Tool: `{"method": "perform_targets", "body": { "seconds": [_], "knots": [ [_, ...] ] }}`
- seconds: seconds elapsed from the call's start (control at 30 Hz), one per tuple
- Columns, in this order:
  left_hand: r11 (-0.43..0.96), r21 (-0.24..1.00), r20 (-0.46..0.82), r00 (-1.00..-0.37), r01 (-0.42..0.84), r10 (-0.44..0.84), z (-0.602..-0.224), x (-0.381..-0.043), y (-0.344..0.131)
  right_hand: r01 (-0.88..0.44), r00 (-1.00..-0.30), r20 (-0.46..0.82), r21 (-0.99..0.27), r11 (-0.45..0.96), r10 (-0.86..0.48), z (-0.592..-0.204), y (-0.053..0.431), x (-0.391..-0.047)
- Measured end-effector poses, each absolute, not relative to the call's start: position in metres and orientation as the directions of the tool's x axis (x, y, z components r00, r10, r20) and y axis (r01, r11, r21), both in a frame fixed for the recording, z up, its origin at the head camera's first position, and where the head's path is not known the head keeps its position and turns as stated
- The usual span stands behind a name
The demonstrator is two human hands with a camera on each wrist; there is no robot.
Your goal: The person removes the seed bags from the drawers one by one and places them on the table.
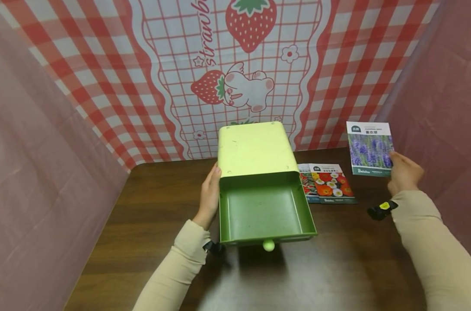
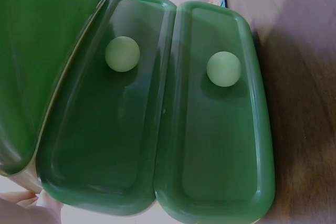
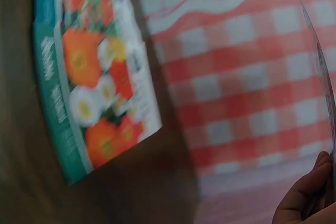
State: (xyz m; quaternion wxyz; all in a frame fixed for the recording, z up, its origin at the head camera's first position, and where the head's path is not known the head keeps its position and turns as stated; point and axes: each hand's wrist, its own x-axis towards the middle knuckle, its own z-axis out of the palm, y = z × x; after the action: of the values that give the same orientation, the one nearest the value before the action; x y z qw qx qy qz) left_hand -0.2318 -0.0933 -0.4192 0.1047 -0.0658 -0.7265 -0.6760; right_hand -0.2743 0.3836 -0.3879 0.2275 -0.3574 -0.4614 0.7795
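A small green drawer cabinet (image 1: 256, 149) with a pale lime top stands mid-table, its top drawer (image 1: 260, 211) pulled out and bare inside. My left hand (image 1: 209, 194) rests against the cabinet's left side, fingers lying along it. Off to the right, my right hand (image 1: 405, 172) pinches a lavender seed packet (image 1: 370, 149) by its right edge, raised above the table. In the right wrist view that packet is seen nearly edge-on. Two closed lower drawers (image 2: 215, 135) with round knobs show in the left wrist view.
Right of the cabinet, a poppy seed packet (image 1: 332, 183) overlaps another red-flowered packet (image 1: 308, 185) on the dark wooden table (image 1: 157, 207). Behind hangs a strawberry-print checked cloth (image 1: 165, 99). Pink cloth screens (image 1: 37, 172) flank both sides.
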Motion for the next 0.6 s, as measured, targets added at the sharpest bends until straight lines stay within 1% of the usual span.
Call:
{"method": "perform_targets", "body": {
  "seconds": [0.1,0.23,0.6],
  "knots": [
    [0.091,0.967,0.245,-0.968,0.24,-0.059,-0.419,-0.232,-0.093,-0.019,-0.616,-0.361,-0.882,-0.471,0.7,-0.406,0.389,-0.276],
    [0.103,0.964,0.252,-0.965,0.244,-0.071,-0.42,-0.232,-0.093,-0.021,-0.611,-0.361,-0.882,-0.47,0.705,-0.424,0.391,-0.276],
    [0.081,0.965,0.252,-0.967,0.248,-0.047,-0.418,-0.231,-0.093,0.103,-0.603,-0.369,-0.915,-0.39,0.707,-0.45,0.391,-0.273]
  ]
}}
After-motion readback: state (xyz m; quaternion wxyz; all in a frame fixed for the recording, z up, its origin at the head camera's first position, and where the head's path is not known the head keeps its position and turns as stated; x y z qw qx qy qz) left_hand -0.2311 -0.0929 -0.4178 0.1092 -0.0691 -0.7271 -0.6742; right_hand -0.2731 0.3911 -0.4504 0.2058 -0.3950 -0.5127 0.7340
